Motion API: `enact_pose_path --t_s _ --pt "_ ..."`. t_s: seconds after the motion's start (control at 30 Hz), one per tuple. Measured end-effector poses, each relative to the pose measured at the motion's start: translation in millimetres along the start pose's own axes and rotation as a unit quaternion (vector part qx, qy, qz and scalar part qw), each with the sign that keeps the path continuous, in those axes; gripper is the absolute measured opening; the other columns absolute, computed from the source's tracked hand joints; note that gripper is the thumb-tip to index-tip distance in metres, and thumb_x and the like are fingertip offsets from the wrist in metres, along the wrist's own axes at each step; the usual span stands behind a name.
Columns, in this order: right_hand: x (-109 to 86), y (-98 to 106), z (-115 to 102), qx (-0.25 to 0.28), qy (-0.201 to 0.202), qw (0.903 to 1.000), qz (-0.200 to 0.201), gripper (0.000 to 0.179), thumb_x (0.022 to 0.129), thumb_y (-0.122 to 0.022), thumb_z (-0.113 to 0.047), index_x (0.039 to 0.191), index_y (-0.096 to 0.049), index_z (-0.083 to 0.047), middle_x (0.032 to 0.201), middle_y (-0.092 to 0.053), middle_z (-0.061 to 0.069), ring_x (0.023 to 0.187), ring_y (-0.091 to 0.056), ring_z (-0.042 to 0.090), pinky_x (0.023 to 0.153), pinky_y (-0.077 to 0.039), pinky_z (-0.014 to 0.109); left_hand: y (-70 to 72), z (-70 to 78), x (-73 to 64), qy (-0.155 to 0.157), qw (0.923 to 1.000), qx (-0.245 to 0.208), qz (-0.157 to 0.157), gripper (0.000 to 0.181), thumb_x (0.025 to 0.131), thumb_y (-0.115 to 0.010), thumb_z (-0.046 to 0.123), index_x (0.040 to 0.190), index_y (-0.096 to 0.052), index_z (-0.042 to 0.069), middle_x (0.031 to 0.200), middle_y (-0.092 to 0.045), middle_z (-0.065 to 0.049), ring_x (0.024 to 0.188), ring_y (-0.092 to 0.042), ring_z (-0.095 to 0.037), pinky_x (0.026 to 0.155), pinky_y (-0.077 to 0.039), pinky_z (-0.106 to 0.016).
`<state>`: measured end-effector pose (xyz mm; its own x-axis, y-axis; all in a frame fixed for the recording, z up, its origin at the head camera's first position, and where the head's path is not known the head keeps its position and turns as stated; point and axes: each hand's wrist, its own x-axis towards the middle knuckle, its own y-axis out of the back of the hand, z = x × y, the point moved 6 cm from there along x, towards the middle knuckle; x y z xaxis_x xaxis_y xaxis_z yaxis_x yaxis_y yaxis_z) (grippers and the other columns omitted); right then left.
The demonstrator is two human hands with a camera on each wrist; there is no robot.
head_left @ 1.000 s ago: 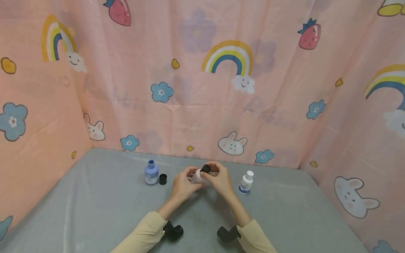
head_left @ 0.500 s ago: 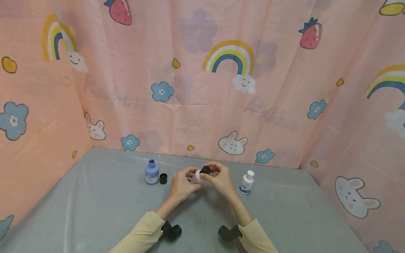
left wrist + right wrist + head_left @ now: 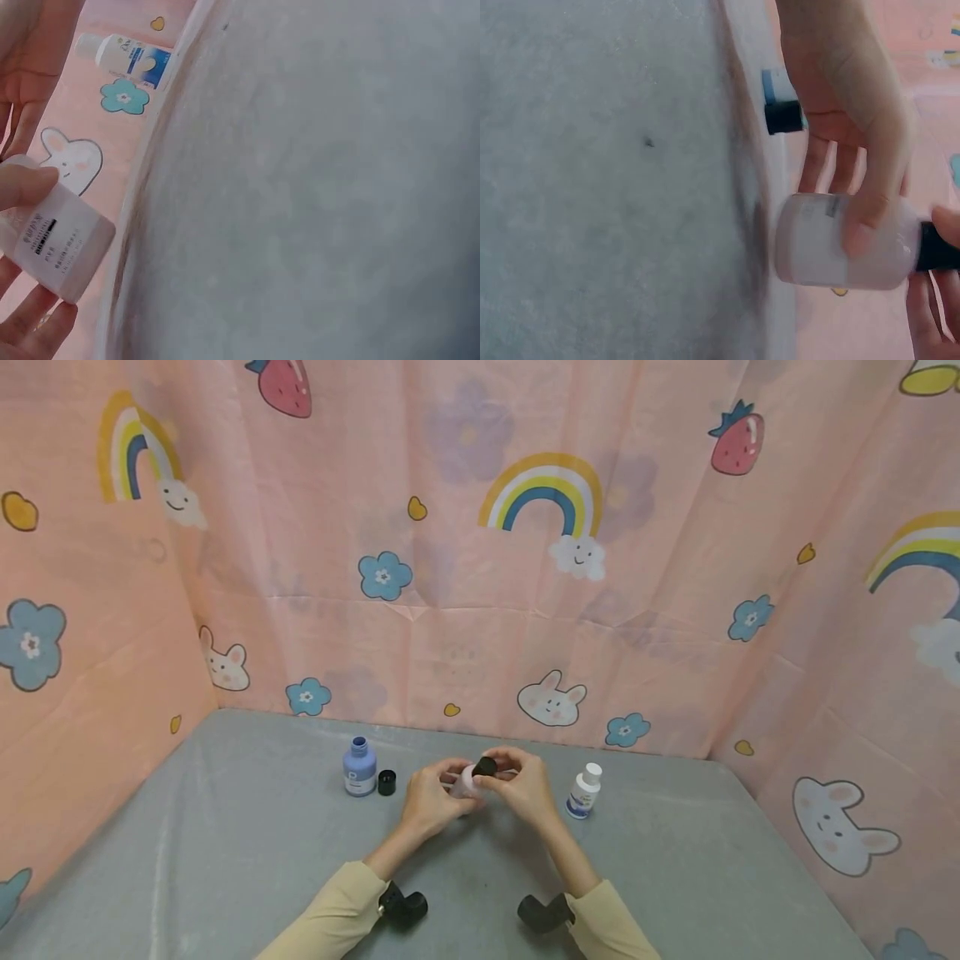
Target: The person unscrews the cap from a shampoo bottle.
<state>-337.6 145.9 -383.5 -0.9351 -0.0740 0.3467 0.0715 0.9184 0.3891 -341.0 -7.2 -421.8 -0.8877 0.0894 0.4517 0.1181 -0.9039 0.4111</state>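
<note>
Between the two hands, a pale pink bottle with a black cap is held tilted above the table. My left hand grips the bottle's body, its thumb across the printed label in the left wrist view. The right hand pinches the black cap with thumb and fingers, and the cap sits at the bottle's neck. Left of the hands stands an uncapped blue bottle, with a loose black cap beside it. A white bottle with a white cap stands upright to the right.
A grey cover lies over the table. Behind and on both sides hangs a pink printed curtain. Each wrist carries a black camera mount over a cream sleeve.
The black cap and the right hand's fingers have shifted very slightly left and down. Both hands keep hold of the bottle and its cap; the other bottles stay where they were.
</note>
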Motion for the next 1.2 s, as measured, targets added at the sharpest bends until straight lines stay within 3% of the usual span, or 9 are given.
enact_pose_path --t_s 0.23,0.4,0.6,0.83,1.2 --pt "-1.8 -3 1 0.020 -0.006 0.9991 -0.037 0.031 0.073 -0.080 -0.002 0.103 -0.070 -0.002 0.097 -0.070 0.013 0.093 -0.069 0.023 0.081 -0.056 0.027 2.3 -1.5 0.0 -0.001 0.9990 -0.022 -0.038 0.049 0.064 -0.087 0.016 0.110 -0.070 0.008 0.104 -0.073 -0.010 0.086 -0.071 -0.022 0.073 -0.058 -0.035" --pt "-6.5 -5 -15 0.018 -0.003 0.9982 -0.058 0.030 0.077 -0.075 0.003 0.106 -0.068 0.004 0.102 -0.069 0.019 0.099 -0.068 0.030 0.085 -0.055 0.032 3.7 -2.8 -1.3 -0.006 0.9985 -0.025 -0.048 0.051 0.065 -0.087 0.016 0.112 -0.069 0.005 0.105 -0.072 -0.013 0.086 -0.071 -0.023 0.073 -0.058 -0.036" --pt "1.2 -13 0 0.032 0.013 0.9946 -0.098 0.041 0.081 -0.068 0.006 0.121 -0.061 0.002 0.120 -0.063 0.023 0.113 -0.062 0.035 0.093 -0.052 0.036 3.2 -3.1 0.3 -0.003 0.9977 -0.014 -0.065 0.053 0.067 -0.084 0.013 0.116 -0.067 0.004 0.106 -0.071 -0.014 0.086 -0.070 -0.024 0.072 -0.057 -0.035" --pt "2.8 -10 2 0.026 0.002 0.9980 -0.058 0.056 0.082 -0.073 -0.006 0.134 -0.050 -0.008 0.125 -0.059 0.021 0.102 -0.063 0.033 0.088 -0.054 0.045 4.3 -0.7 0.6 0.000 0.9985 0.013 -0.054 0.053 0.068 -0.085 0.018 0.116 -0.067 0.005 0.103 -0.072 -0.013 0.085 -0.070 -0.024 0.071 -0.056 -0.036" --pt "5.1 -7 6 -0.007 -0.029 0.9992 0.027 0.046 0.076 -0.080 -0.013 0.117 -0.060 -0.004 0.107 -0.062 0.017 0.089 -0.063 0.026 0.072 -0.052 0.029 7.0 2.2 0.5 0.017 0.9972 0.072 0.004 0.056 0.063 -0.087 0.019 0.114 -0.067 0.011 0.105 -0.072 -0.005 0.090 -0.068 -0.021 0.074 -0.053 -0.037"
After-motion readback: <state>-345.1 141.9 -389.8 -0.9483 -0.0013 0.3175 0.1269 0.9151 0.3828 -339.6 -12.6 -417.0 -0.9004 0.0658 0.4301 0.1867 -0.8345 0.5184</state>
